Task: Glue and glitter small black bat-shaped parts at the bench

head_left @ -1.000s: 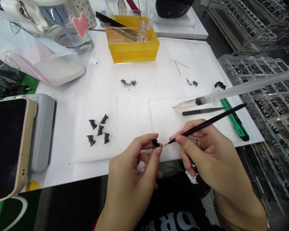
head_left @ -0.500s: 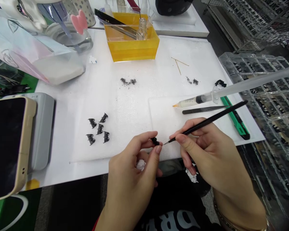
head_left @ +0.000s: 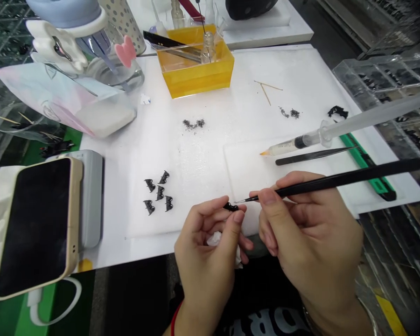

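The left hand's (head_left: 206, 247) grip pinches a small black wavy-edged piece (head_left: 230, 206) by the white tabletop's (head_left: 196, 163) near edge; the right hand (head_left: 308, 233) clasps a slender black fine-tipped tool (head_left: 364, 175), best guided lightly.

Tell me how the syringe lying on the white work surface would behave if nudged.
The syringe would probably rock more than roll: its barrel looks round, but the flange juts out. It is likely light for its length, as it appears to be plastic. Its straight body suggests it would stay stiff.
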Demonstrator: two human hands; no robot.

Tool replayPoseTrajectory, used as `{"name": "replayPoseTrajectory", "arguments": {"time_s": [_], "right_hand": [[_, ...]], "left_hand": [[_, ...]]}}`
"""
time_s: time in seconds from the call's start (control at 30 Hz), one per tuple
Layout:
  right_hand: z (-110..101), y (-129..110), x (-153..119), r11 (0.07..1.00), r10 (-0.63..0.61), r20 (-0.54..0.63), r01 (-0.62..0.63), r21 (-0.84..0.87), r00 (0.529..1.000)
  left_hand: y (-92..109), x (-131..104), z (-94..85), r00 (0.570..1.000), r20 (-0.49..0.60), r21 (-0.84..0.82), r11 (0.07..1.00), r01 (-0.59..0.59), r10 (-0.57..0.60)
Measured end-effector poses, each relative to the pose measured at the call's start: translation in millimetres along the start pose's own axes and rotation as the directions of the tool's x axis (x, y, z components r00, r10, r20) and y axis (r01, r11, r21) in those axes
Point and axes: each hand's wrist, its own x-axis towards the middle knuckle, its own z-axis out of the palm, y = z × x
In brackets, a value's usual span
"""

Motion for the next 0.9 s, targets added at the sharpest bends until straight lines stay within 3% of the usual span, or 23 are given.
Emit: {"name": "replayPoseTrajectory", "arguments": {"time_s": [0.57, 0.9], "right_hand": [[0.9, 4.1, -3.5, 0.991, -0.054, -0.019, 0.051, -0.122, 0.998], [-2.2, 2.1, -3.0, 0.99, -0.01, 0.013, 0.011, -0.138, 1.0]], "left_hand": [[-2.9, 0.3, 1.9, 0.999, -0.024, -0.016, 0.999, -0.031, 0.03], [-2.8, -1.1, 2.1, 1.0, -0.009, -0.006, 1.0, -0.021, 0.021]]}}
